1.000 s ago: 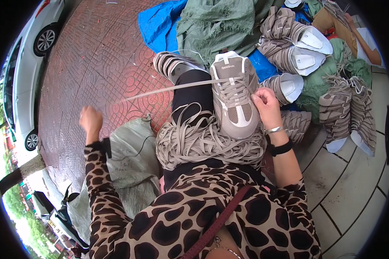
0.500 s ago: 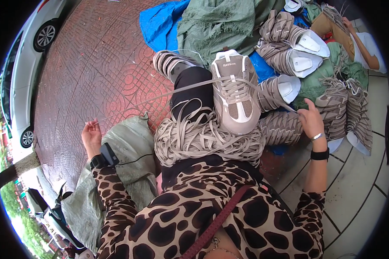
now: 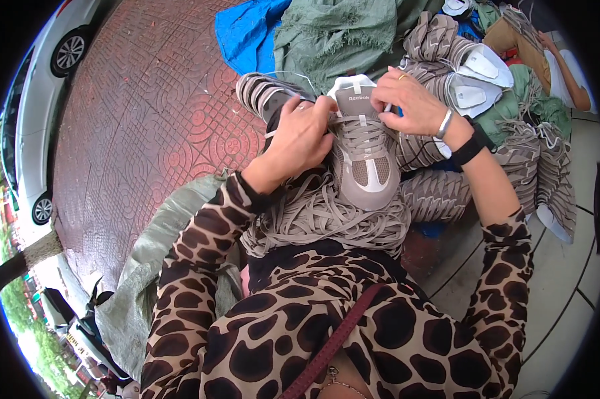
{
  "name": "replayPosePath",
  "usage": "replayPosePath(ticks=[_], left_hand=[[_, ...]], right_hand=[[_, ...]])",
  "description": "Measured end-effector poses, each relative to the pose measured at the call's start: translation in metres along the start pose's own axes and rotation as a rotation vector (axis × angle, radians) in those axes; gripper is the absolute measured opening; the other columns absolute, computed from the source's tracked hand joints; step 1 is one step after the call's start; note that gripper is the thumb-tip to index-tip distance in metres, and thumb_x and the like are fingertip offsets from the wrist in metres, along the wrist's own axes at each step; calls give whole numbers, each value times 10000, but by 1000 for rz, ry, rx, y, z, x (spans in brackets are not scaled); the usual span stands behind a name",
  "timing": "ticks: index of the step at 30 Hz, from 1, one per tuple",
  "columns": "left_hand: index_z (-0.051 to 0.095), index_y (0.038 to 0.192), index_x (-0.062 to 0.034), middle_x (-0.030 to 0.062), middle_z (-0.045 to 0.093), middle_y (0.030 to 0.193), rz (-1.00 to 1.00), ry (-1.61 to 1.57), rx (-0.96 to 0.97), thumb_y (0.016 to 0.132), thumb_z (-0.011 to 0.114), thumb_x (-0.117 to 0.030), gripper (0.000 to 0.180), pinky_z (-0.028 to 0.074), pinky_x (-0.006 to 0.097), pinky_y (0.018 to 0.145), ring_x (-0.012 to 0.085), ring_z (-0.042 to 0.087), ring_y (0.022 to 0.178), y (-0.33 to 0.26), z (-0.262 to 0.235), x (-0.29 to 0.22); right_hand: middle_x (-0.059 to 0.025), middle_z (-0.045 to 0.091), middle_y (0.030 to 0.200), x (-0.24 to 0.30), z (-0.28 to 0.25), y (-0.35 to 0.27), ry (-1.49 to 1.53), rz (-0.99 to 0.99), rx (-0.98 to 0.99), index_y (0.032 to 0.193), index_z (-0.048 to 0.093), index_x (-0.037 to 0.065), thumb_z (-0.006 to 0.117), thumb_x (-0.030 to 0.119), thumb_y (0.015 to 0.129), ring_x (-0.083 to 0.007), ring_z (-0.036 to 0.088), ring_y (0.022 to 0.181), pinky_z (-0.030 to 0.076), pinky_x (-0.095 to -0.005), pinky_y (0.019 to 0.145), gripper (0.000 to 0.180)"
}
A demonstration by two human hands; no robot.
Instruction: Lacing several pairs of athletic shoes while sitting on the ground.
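A taupe and white shoe upper (image 3: 368,181), toe toward me, rests on my lap with a flat beige shoelace (image 3: 360,136) threaded across its front. At the left of its topmost lace row, my left hand (image 3: 299,138) is closed with curled fingers on the shoelace. My right hand (image 3: 413,105) pinches at the opposite edge, beside the tongue, also on the shoelace; the fingers partly hide the grip. Beneath the toe lies a tangled heap of loose beige laces (image 3: 326,226) across my thighs.
Stacked shoe uppers stand at left (image 3: 263,96) and right (image 3: 436,196), with more white-lined uppers (image 3: 476,76) beyond. Green sacking (image 3: 340,36) and a blue sheet (image 3: 247,36) lie ahead. A pale sack (image 3: 180,213) is at my left; another person (image 3: 566,76) sits far right.
Both hands have come in from wide apart, where the lace was stretched out to each side, and now meet the upper's top edges. The upper stays on my lap.
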State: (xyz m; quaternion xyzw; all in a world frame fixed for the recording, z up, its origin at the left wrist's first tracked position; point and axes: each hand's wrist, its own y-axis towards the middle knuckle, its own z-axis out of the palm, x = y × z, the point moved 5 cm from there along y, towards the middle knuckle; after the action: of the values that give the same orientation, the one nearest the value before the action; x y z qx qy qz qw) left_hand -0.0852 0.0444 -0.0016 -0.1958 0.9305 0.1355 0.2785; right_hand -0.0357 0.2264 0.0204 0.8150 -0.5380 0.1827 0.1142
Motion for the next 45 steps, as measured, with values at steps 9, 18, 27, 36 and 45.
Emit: replayPosePath(ticks=[9,18,27,36,45], left_hand=[[539,891,-58,127,599,767,68,-35,22,863,577,-194,144,467,420,592,332,601,716,22,-5,-1],[620,765,10,180,604,659,-169,-226,175,830,551,-202,232,471,391,580,332,598,620,35,1,17],[664,698,3,73,576,569,-556,-572,378,725,625,-247,255,447,324,530,149,555,545,14,31,30],[623,670,-29,-34,417,485,-660,-634,358,830,596,-250,274,267,240,394,64,372,435,9,14,44],[606,780,-43,-65,392,550,-695,-759,599,954,514,-299,323,270,208,444,43,350,484,-86,-43,79]], right_hand=[[13,536,872,-2,14,-22,59,200,-113,761,630,156,620,216,717,-208,480,1015,304,-405,911,74],[-38,541,850,-20,27,-23,289,179,-208,719,588,95,625,172,737,-258,485,973,364,-360,864,88],[-79,551,777,-16,32,-24,357,279,-206,677,587,70,633,150,675,-291,502,869,397,-357,810,93],[-75,544,889,-17,26,-18,333,338,-246,786,606,67,656,167,701,-252,517,921,414,-327,832,141],[-95,562,969,15,61,-83,278,451,-694,879,577,51,644,144,816,-200,557,903,465,-301,719,132]])
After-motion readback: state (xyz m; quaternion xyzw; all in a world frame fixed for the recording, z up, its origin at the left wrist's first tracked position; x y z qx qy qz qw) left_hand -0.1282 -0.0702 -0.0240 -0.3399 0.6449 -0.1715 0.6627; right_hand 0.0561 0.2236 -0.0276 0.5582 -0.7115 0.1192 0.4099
